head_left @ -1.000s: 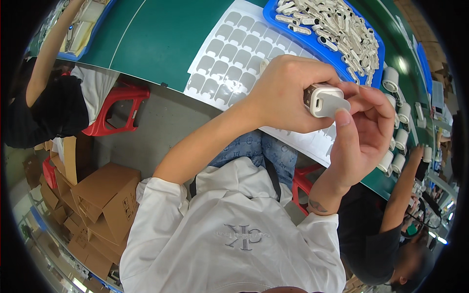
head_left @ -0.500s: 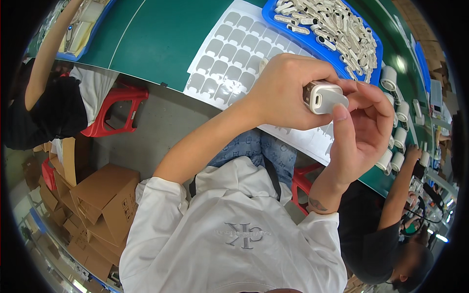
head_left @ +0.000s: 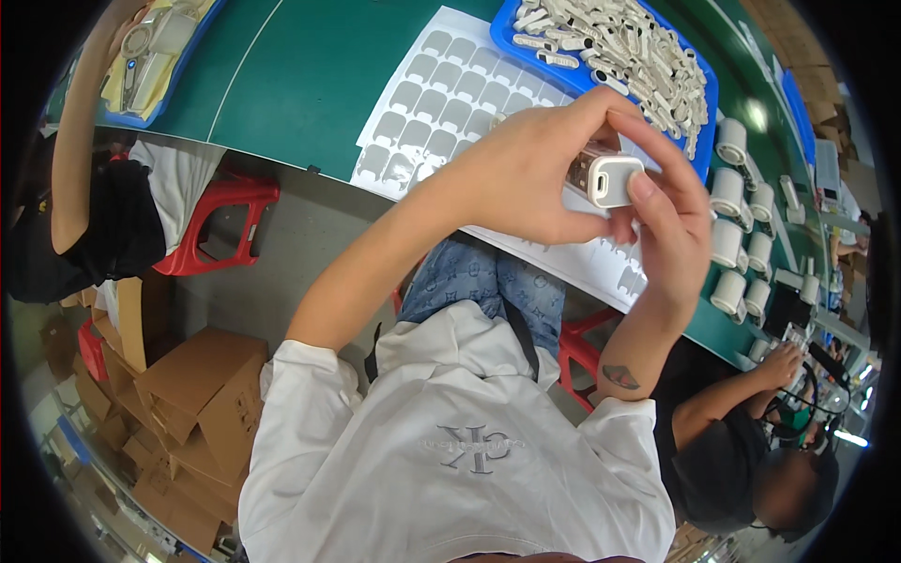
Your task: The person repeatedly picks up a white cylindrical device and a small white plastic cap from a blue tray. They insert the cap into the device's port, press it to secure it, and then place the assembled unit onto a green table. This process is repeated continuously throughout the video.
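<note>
Both my hands hold a small off-white casing (head_left: 608,176) with a slot-shaped port and a grey face at its near end; its sides look brownish. My left hand (head_left: 526,174) is wrapped round it from the left. My right hand (head_left: 678,220) presses its thumb on the grey face, while its index finger arches over the top. Below my hands lies a white sheet (head_left: 368,150) bearing rows of grey die-cut stickers (head_left: 436,101). My forearms cover part of it.
A blue tray (head_left: 502,30) heaped with small off-white parts (head_left: 648,56) stands beyond my hands. White cylindrical units (head_left: 727,192) line the green table (head_left: 300,66) at right. Co-workers sit on both sides; a red stool (head_left: 221,220) and cardboard boxes (head_left: 202,371) stand at left.
Both hands and the casing have shifted slightly left. My right thumb has come down onto the grey face, and the right index finger now reaches over the casing.
</note>
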A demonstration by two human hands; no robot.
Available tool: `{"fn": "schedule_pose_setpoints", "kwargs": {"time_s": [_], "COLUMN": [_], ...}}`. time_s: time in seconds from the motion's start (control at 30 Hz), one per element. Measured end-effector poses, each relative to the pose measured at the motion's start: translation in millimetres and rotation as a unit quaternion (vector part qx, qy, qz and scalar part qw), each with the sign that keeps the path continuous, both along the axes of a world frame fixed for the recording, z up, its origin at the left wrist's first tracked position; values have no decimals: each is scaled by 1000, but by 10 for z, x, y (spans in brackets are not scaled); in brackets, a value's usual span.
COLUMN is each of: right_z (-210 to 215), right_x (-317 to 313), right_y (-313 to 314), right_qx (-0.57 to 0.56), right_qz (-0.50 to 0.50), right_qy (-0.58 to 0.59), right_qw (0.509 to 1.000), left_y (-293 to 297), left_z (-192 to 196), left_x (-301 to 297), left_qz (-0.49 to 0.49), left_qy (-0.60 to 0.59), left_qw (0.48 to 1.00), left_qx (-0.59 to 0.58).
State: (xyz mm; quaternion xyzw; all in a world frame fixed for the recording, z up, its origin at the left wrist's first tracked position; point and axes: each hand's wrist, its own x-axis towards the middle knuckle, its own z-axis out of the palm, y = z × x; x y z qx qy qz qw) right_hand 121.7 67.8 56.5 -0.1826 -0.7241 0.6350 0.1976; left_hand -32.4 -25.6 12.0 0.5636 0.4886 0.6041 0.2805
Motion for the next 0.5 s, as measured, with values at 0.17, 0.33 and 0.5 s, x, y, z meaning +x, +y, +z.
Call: {"fn": "schedule_pose_setpoints", "kwargs": {"time_s": [0.17, 0.33, 0.5], "right_z": [-81, -132, -37], "right_x": [27, 105, 302], "right_y": [-26, 107, 178], "right_qx": [-110, -149, -108], "right_qz": [49, 41, 44], "right_qy": [37, 67, 205], "right_qw": [992, 986, 972], "left_y": [-62, -207, -205], "left_z": [-140, -459, -441], "left_x": [-357, -545, -488], "left_qz": [-9, -16, 45], "left_qy": [235, 118, 108], "left_qw": [972, 988, 987], "left_qx": [13, -100, -110]}}
